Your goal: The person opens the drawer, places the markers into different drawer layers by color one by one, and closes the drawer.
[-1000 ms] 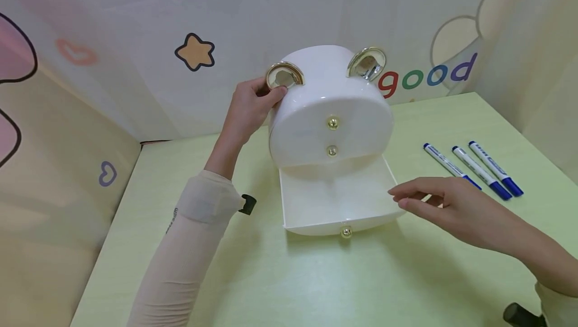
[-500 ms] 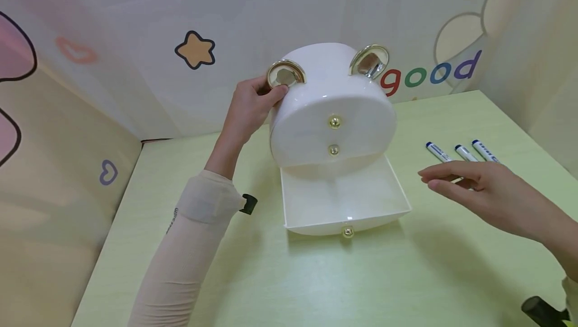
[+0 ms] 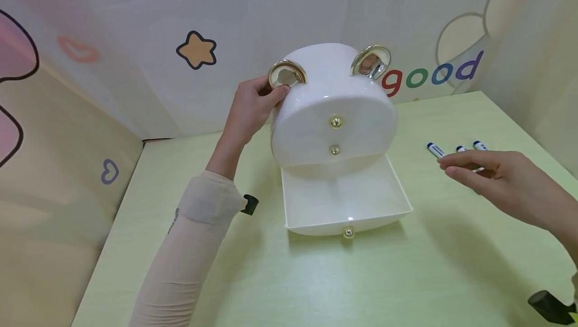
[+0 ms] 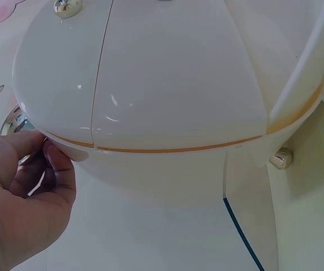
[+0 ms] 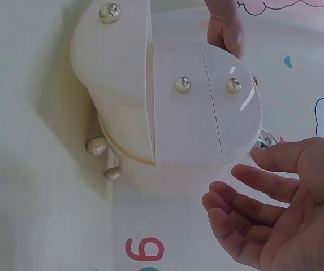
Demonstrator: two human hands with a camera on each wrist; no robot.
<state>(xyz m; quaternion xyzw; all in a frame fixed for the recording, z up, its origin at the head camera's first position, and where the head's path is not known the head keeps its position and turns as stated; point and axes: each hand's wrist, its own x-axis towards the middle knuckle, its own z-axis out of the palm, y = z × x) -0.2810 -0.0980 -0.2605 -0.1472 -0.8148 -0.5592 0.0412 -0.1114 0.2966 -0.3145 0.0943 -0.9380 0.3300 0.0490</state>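
Note:
A glossy white drawer box [image 3: 302, 136] with gold knobs stands on the table, its bottom drawer [image 3: 338, 191] pulled out and bare inside. Two gold mirrored ears top it. My left hand [image 3: 248, 109] pinches the left ear [image 3: 285, 72], thumb in front and fingers behind; in the left wrist view that hand [image 4: 31, 192] is at the box's edge. Over the blue-capped markers [image 3: 435, 150], my right hand [image 3: 510, 181] hovers with loosely bent fingers and partly hides them. Nothing lies between the right hand's fingers [image 5: 252, 209] in the right wrist view.
The pale green table [image 3: 316, 282] meets a printed backdrop [image 3: 248, 26] at the back and sides. The right ear [image 3: 371, 63] stands up from the box on the markers' side. The drawer's front knob [image 3: 348, 232] juts toward the near edge.
My right hand has moved away from the drawer's right corner, rightward and back over the markers. The left hand keeps its pinch on the ear, and the drawer stays out.

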